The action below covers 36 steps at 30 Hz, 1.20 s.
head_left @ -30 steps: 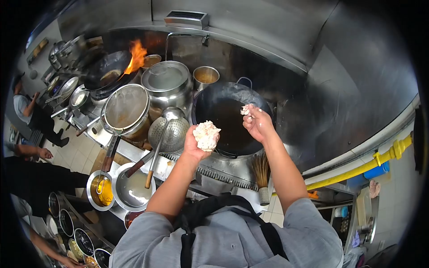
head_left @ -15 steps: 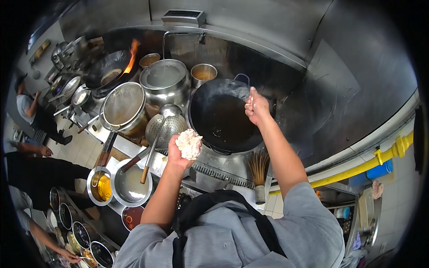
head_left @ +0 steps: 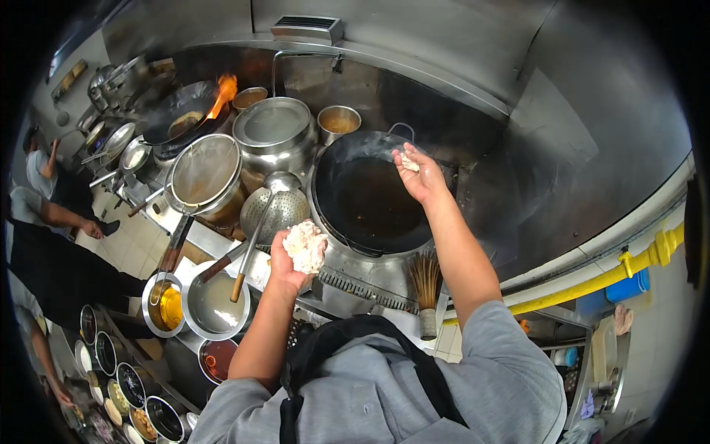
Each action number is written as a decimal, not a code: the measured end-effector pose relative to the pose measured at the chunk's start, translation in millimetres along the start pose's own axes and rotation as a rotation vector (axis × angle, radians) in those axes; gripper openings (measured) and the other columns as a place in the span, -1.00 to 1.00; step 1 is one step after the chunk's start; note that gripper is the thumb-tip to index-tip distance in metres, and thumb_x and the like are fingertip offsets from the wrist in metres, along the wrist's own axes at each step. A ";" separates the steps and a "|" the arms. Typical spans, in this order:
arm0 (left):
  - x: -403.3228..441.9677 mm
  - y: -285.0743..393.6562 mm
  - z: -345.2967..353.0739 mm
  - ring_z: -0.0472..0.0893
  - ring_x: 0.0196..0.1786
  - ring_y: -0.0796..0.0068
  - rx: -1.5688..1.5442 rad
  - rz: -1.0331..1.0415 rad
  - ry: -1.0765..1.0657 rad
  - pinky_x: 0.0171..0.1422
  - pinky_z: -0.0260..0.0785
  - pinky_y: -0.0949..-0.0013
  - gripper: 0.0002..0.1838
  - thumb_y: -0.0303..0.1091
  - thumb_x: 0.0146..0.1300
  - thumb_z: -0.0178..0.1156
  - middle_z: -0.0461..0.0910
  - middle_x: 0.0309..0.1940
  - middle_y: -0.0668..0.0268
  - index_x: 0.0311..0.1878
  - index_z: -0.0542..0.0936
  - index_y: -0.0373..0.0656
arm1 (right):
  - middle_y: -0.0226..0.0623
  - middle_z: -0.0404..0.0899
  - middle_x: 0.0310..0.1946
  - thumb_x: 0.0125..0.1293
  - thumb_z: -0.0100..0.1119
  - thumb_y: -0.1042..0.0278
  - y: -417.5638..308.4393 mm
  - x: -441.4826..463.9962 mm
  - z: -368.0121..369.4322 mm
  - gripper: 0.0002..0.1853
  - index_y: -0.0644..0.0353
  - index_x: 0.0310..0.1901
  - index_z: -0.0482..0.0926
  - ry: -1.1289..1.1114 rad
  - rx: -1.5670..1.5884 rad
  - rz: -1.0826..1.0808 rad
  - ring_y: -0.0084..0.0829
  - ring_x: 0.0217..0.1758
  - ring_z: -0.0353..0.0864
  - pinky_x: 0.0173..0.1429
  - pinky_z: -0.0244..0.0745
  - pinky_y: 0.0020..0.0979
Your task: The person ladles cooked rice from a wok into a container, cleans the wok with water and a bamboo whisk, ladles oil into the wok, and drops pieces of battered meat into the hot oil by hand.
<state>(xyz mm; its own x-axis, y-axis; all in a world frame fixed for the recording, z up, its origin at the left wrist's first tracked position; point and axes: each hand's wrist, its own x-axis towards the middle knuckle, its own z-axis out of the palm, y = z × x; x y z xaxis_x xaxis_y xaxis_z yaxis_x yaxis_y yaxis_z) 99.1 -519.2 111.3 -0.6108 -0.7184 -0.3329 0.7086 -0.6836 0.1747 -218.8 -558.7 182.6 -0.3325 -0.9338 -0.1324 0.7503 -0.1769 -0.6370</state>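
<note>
My left hand (head_left: 279, 268) cups a large lump of pale pinkish raw meat (head_left: 306, 246), palm up, in front of the wok's left side. Over the right rim of the big black wok (head_left: 331, 159) is my right hand (head_left: 425, 180), its palm turned upward. A small piece of the same pale meat (head_left: 409, 162) rests between its thumb and bent fingers. Dark oil (head_left: 373, 194) lies in the wok below, with a few small bits in it and faint steam at the far side. A perforated strainer (head_left: 266, 211) with a ladle (head_left: 281, 183) across it sits left of the wok.
Left are a mesh strainer (head_left: 203, 170) on a pot, a lidded pot (head_left: 272, 122) and a flaming wok (head_left: 159, 122). Nearer stand bowls of yellow liquid (head_left: 171, 307) and cloudy liquid (head_left: 222, 300). A bamboo brush (head_left: 426, 296) stands front right. Co-workers (head_left: 55, 259) are far left.
My right hand has turned from a closed, thumb-up pinch to palm up, showing the small piece of meat. My left hand has shifted slightly down and left. A co-worker's arm has moved.
</note>
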 end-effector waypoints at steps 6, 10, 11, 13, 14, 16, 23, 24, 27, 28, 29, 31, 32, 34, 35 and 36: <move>6.6 2.4 -4.3 0.60 -0.27 0.11 -0.001 -0.018 -0.058 -0.30 0.57 0.22 -0.59 -0.13 0.11 -0.06 0.60 -0.28 0.11 -0.10 0.60 -0.15 | 0.00 0.46 -0.12 0.25 0.08 0.66 -4.2 -12.5 9.1 -0.77 0.47 -0.07 0.40 -0.028 0.056 0.123 -0.14 -0.01 0.56 0.09 0.60 -0.38; 9.0 7.2 -7.9 0.59 -0.26 0.11 0.002 -0.002 -0.074 -0.24 0.57 0.22 -0.60 -0.17 0.11 -0.05 0.59 -0.26 0.07 -0.11 0.57 -0.21 | -0.35 0.46 -0.44 0.32 0.18 0.33 -13.9 -14.1 25.8 -0.83 0.23 -0.32 0.46 -0.062 -0.106 -0.022 -0.59 -0.50 0.42 -0.51 0.30 -0.62; 6.9 7.2 -4.3 0.59 -0.25 0.12 -0.008 0.004 -0.032 -0.22 0.56 0.21 -0.61 -0.18 0.11 -0.04 0.59 -0.25 0.07 -0.11 0.58 -0.21 | -0.38 0.41 -0.52 0.34 0.16 0.20 -16.5 -26.6 41.7 -0.74 0.19 -0.39 0.42 0.011 -0.176 -0.050 -0.60 -0.56 0.37 -0.56 0.23 -0.61; 8.0 8.4 -11.2 0.61 -0.21 0.12 -0.008 -0.010 -0.089 -0.14 0.55 0.19 -0.59 -0.17 0.12 -0.05 0.61 -0.22 0.08 -0.08 0.57 -0.21 | -0.42 0.36 -0.60 0.35 0.14 0.08 -14.4 -34.6 49.0 -0.65 0.15 -0.46 0.39 0.080 -0.253 -0.082 -0.61 -0.63 0.32 -0.60 0.17 -0.60; 9.6 9.4 -12.7 0.62 -0.17 0.12 -0.007 -0.016 -0.154 -0.07 0.54 0.16 -0.58 -0.16 0.14 -0.06 0.62 -0.18 0.09 -0.06 0.57 -0.22 | -0.44 0.31 -0.66 0.34 0.12 -0.01 -10.8 -29.8 43.9 -0.59 0.12 -0.51 0.36 0.059 -0.370 -0.157 -0.60 -0.68 0.28 -0.63 0.14 -0.59; 6.4 8.3 -11.6 0.62 -0.16 0.13 0.012 0.008 -0.119 -0.06 0.53 0.15 -0.57 -0.16 0.14 -0.05 0.62 -0.16 0.12 -0.01 0.56 -0.18 | -0.46 0.26 -0.76 0.36 0.06 -0.09 -3.4 -26.9 48.1 -0.52 0.09 -0.58 0.35 0.112 -0.581 -0.255 -0.59 -0.78 0.20 -0.66 0.12 -0.55; -16.0 16.7 -20.8 0.62 -0.18 0.14 0.029 0.005 -0.078 -0.09 0.52 0.13 -0.52 -0.13 0.13 -0.02 0.62 -0.15 0.18 0.07 0.53 -0.14 | -0.24 0.60 -0.33 0.02 0.39 0.41 49.6 22.7 -18.9 -0.66 0.23 -0.14 0.54 -0.123 -1.351 0.053 -0.37 -0.34 0.61 -0.30 0.52 -0.30; -18.8 18.1 -21.0 0.62 -0.18 0.14 0.022 0.010 -0.077 -0.09 0.52 0.13 -0.52 -0.13 0.13 -0.02 0.62 -0.15 0.18 0.07 0.53 -0.14 | -0.19 0.63 -0.31 -0.04 0.41 0.45 64.3 40.6 -43.2 -0.63 0.22 -0.14 0.57 -0.160 -1.312 0.044 -0.31 -0.29 0.65 -0.26 0.55 -0.26; -29.2 23.2 -20.7 0.62 -0.15 0.10 0.099 0.076 0.002 -0.08 0.53 0.08 -0.53 -0.16 0.15 -0.04 0.61 -0.15 0.18 0.08 0.51 -0.17 | -0.14 0.64 -0.46 -0.06 0.37 0.52 88.5 44.3 -58.6 -0.74 0.30 -0.27 0.59 -0.004 -1.954 -0.142 -0.36 -0.28 0.70 -0.22 0.58 -0.35; -31.0 23.3 -24.6 0.62 -0.15 0.10 0.092 0.085 0.003 -0.08 0.53 0.08 -0.53 -0.16 0.15 -0.04 0.61 -0.15 0.18 0.08 0.51 -0.17 | -0.10 0.66 -0.39 -0.05 0.39 0.42 93.9 45.0 -62.6 -0.80 0.29 -0.41 0.59 -0.033 -2.158 -0.226 -0.23 -0.24 0.69 -0.11 0.57 -0.31; -32.3 22.7 -29.7 0.62 -0.14 0.10 0.094 0.082 -0.003 -0.07 0.53 0.07 -0.53 -0.15 0.15 -0.04 0.61 -0.15 0.18 0.08 0.51 -0.17 | -0.09 0.66 -0.37 -0.03 0.39 0.38 99.0 47.0 -65.9 -0.81 0.28 -0.40 0.61 -0.023 -2.167 -0.217 -0.19 -0.21 0.68 -0.07 0.56 -0.29; -35.3 19.5 -35.9 0.62 -0.13 0.08 0.072 0.069 0.009 -0.07 0.52 0.06 -0.53 -0.14 0.16 -0.05 0.62 -0.14 0.17 0.08 0.51 -0.17 | -0.09 0.66 -0.35 -0.01 0.38 0.35 108.3 61.5 -88.0 -0.80 0.27 -0.40 0.64 -0.021 -2.177 -0.203 -0.15 -0.19 0.67 -0.02 0.55 -0.27; -35.1 17.7 -38.2 0.62 -0.13 0.08 0.068 0.071 0.016 -0.07 0.52 0.06 -0.53 -0.14 0.16 -0.05 0.62 -0.14 0.17 0.08 0.51 -0.17 | -0.09 0.65 -0.25 0.00 0.37 0.34 109.8 69.2 -97.3 -0.79 0.20 -0.30 0.66 0.007 -2.118 -0.205 -0.14 -0.12 0.65 0.02 0.54 -0.26; -33.0 14.6 -42.0 0.62 -0.13 0.08 0.055 0.021 -0.015 -0.07 0.52 0.06 -0.53 -0.14 0.17 -0.05 0.62 -0.13 0.16 0.08 0.51 -0.17 | -0.07 0.65 -0.20 0.05 0.31 0.34 108.7 81.4 -106.7 -0.78 0.16 -0.23 0.70 0.133 -1.856 -0.088 -0.17 -0.09 0.65 0.04 0.53 -0.28; -29.7 13.1 -41.1 0.62 -0.12 0.07 0.045 0.009 0.019 -0.06 0.51 0.06 -0.53 -0.12 0.19 -0.06 0.61 -0.12 0.15 0.07 0.51 -0.18 | -0.06 0.66 -0.24 0.07 0.29 0.36 101.3 86.6 -107.7 -0.79 0.18 -0.23 0.70 0.104 -1.790 -0.152 -0.19 -0.14 0.67 0.00 0.54 -0.30; -26.4 12.1 -37.1 0.62 -0.12 0.07 0.048 0.002 0.019 -0.06 0.51 0.06 -0.53 -0.12 0.19 -0.06 0.61 -0.12 0.15 0.07 0.51 -0.18 | -0.05 0.67 -0.29 0.08 0.27 0.38 91.8 83.0 -97.5 -0.80 0.20 -0.24 0.70 0.077 -1.723 -0.219 -0.21 -0.20 0.69 -0.05 0.55 -0.32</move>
<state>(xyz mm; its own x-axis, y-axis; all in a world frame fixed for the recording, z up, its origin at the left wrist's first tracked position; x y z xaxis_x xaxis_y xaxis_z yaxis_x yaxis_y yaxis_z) 136.9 -503.7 87.8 -0.6021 -0.7174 -0.3504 0.6918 -0.6879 0.2196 -233.2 -622.2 39.1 -0.3985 -0.9152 0.0595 -0.7099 0.2668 -0.6518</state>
